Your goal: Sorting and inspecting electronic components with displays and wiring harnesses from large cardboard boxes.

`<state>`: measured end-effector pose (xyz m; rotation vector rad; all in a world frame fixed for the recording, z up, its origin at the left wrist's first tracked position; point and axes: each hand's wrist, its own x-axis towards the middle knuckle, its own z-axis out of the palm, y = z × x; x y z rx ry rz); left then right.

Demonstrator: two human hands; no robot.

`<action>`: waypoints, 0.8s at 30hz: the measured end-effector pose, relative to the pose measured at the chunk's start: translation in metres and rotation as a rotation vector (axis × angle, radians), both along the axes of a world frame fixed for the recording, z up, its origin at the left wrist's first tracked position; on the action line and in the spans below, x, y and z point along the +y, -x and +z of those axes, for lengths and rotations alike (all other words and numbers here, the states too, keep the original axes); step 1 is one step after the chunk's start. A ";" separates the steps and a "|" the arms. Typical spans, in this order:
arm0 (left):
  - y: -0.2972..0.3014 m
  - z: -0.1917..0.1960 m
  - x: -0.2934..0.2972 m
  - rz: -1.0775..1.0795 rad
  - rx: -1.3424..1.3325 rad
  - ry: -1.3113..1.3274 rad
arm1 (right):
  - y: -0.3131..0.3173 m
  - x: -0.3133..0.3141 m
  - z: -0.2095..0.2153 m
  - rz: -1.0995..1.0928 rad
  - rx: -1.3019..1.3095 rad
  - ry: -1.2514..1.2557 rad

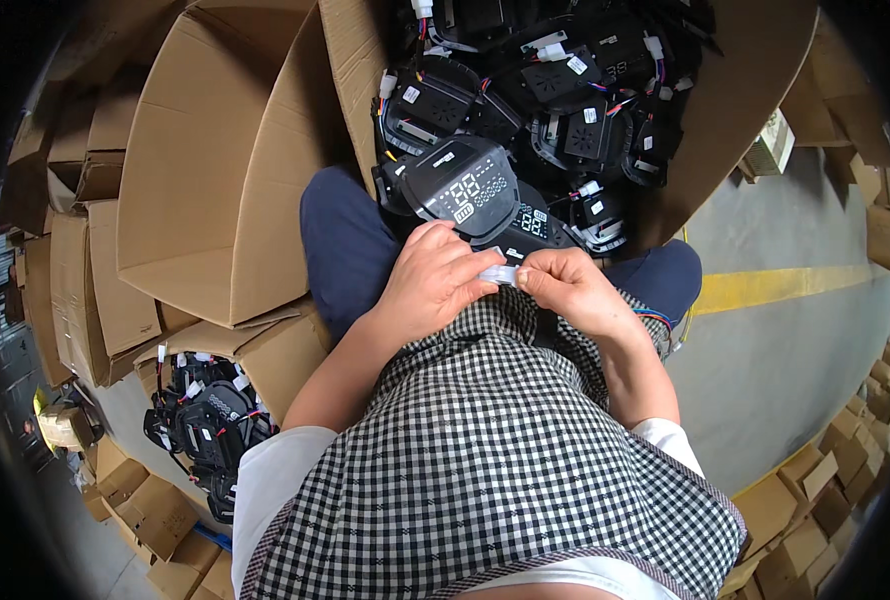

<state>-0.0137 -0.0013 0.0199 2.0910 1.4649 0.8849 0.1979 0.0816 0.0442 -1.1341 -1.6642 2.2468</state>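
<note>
Both hands meet above my lap at a small whitish, translucent piece [504, 274], whose kind I cannot make out. My left hand [435, 275] pinches its left end between thumb and fingers. Its right end is gripped by the thumb and bent fingers of my right hand [573, 288]. Just beyond the left hand's knuckles lies a black display unit [465, 185] with printed white digits and symbols. A second display unit [535, 222] sits partly beneath it. Coloured wires [655, 316] show beside my right wrist; where they lead is hidden.
A large cardboard box [740, 90] ahead holds several black units with wires and white connectors. An open carton [205, 170] stands at left, and a smaller box [280, 360] of similar units is below it. A yellow line [765, 290] crosses the grey floor; more cartons [845, 440] lie right.
</note>
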 end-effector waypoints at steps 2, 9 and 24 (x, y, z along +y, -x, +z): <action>0.000 0.001 -0.001 0.007 0.007 -0.002 | 0.004 -0.001 0.000 -0.020 -0.007 0.056; 0.013 0.005 0.001 -0.007 -0.028 0.004 | 0.018 -0.011 -0.010 0.007 0.082 -0.015; 0.056 0.031 0.172 0.745 -0.855 0.024 | -0.017 -0.010 0.002 -0.663 0.240 -0.124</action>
